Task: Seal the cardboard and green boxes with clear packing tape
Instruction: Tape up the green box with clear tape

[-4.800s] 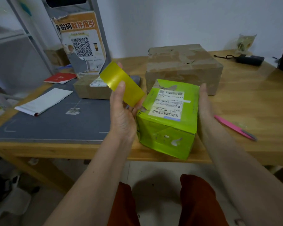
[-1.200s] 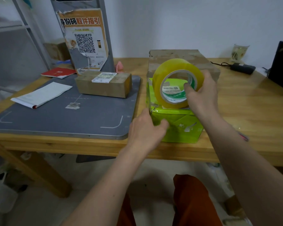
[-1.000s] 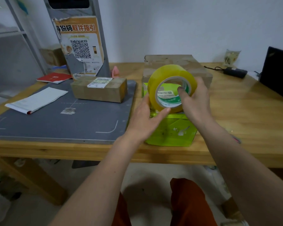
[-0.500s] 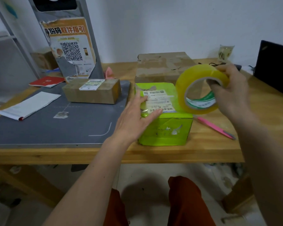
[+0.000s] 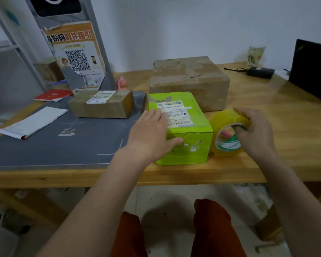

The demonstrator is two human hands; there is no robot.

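The green box (image 5: pixel 191 115) stands near the table's front edge, white shipping label up. My left hand (image 5: pixel 152 134) lies flat on its top left part, fingers straight, thumb along the front face. Just right of the box, the yellowish roll of clear packing tape (image 5: pixel 228 132) stands on edge on the wood. My right hand (image 5: pixel 254 130) grips it, fingers hooked through the core. A large taped cardboard box (image 5: pixel 189 80) sits behind the green one. A small cardboard box (image 5: pixel 102 103) with a label lies on the grey mat.
A grey mat (image 5: pixel 50 141) covers the table's left half, with a white booklet (image 5: pixel 33 121) and a red booklet (image 5: pixel 53 94) on it. A QR-code stand (image 5: pixel 76 58) rises behind. A pink cutter shows through the roll. A charger (image 5: pixel 260 72) and black laptop (image 5: pixel 311 71) are far right.
My right hand carried the tape roll from over the green box out to the right and down onto the table. My left hand stayed flat on the box top.
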